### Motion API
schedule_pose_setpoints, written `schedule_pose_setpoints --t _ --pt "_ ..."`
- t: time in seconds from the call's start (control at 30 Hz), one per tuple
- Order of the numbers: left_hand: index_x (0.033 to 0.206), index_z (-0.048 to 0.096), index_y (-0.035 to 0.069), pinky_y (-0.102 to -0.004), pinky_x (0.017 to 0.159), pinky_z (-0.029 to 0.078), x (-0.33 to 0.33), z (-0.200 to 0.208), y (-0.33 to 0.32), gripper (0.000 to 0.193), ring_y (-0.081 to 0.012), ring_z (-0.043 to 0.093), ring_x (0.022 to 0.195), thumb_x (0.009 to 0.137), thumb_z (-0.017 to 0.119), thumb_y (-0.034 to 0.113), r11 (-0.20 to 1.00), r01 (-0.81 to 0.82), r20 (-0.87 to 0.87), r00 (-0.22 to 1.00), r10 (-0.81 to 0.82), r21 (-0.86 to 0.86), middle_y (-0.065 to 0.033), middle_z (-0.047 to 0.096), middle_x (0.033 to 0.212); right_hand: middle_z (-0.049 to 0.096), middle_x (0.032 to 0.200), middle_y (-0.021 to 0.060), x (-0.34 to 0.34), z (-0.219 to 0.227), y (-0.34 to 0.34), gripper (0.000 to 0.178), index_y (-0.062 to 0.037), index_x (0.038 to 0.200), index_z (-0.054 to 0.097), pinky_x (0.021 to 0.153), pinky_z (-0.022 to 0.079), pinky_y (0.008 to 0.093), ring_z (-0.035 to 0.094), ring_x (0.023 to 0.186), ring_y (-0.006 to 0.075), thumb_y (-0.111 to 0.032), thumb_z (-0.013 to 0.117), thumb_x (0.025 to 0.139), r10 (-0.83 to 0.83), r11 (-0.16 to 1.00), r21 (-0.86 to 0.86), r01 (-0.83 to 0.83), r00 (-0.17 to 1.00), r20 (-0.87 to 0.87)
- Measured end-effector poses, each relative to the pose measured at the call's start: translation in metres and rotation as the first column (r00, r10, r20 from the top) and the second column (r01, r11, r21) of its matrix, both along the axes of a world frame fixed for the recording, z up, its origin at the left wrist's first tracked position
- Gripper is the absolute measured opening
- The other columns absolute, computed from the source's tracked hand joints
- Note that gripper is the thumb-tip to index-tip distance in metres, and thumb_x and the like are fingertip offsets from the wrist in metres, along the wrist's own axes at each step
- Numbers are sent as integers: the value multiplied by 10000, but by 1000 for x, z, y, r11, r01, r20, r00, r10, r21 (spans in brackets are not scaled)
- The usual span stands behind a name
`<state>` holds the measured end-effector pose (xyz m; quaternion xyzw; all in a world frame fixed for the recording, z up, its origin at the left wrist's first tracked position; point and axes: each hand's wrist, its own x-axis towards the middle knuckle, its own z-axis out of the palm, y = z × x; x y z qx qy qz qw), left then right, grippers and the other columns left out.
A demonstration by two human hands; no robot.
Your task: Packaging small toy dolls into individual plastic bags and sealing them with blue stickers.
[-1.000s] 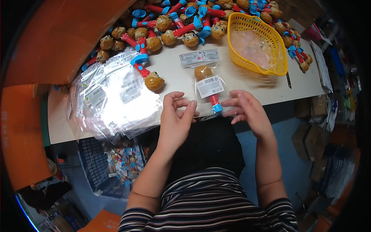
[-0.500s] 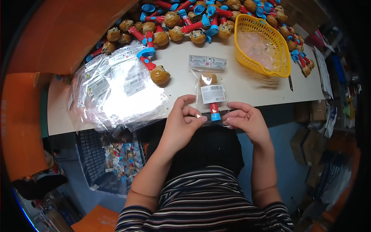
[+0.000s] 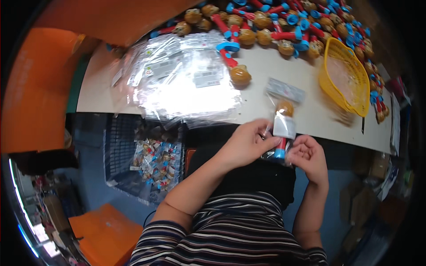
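Observation:
A clear plastic bag [image 3: 271, 101] with a printed header holds a toy [image 3: 285, 107] with a brown round head, red stem and blue end. A white label [image 3: 284, 127] covers the toy's middle. The bag lies across the table's front edge, its lower end nearest me. My left hand [image 3: 254, 144] is closed on the lower left of the bag, its thumb across the toy's stem. Beside the lower right edge, my right hand [image 3: 308, 157] has curled fingers with the thumb at the bag's film.
Stacked clear bags [image 3: 186, 84] cover the table's left part. Similar loose toys [image 3: 262, 20] are heaped along the back, one [image 3: 240, 75] lying nearer. A yellow basket [image 3: 326, 73] stands at right. Below the table, a blue crate [image 3: 116, 146] contains packed toys [image 3: 155, 164].
My view has swung left, so the table appears shifted right. The bagged toy has tilted slightly, and my left hand has moved further over its stem. My right fingers have curled more.

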<state>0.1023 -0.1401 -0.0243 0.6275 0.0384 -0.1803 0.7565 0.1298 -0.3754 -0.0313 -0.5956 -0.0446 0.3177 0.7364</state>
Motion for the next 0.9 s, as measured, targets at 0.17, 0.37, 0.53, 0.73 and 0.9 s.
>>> schedule_pose_setpoints --t 0.17,0.37,0.53,0.73,0.9 --pt "944 638 -9 -220 658 471 -82 9 61 93 -82 576 748 894 674 61 956 -275 201 947 251 101 -44 632 887 685 856 94 -3 18 19 264 27 1085 576 734 548 248 678 795 133 35 689 846 136 990 -35 -138 989 -60" --pt "939 570 29 -265 836 467 -243 -18 199 77 -128 588 919 918 625 78 665 -678 -12 697 717 314 -84 630 1007 687 903 97 23 37 71 274 16 1056 618 782 538 286 677 837 192 0 727 806 291 900 -435 13 726 624" --pt "1073 598 3 -254 829 488 -223 -80 225 143 -123 603 909 945 603 65 91 -755 262 335 905 649 -76 648 1040 655 1130 135 40 18 133 387 -14 1109 631 953 491 406 600 1097 343 -138 777 772 476 870 -491 32 196 857" --pt "1168 628 33 -500 993 456 -39 25 102 407 -365 545 1210 804 752 167 289 -495 549 824 -144 819 -153 564 1326 589 1263 147 53 3 129 477 -24 1187 597 987 465 407 557 1182 320 -157 776 765 442 882 -472 15 326 836" --pt "1086 674 70 -466 975 476 -11 -5 90 347 -388 569 1171 792 765 229 297 -443 526 786 -325 846 -133 613 1258 620 1174 163 90 14 161 414 -25 1157 614 912 504 383 614 1060 330 -159 758 793 332 852 -439 286 355 874"
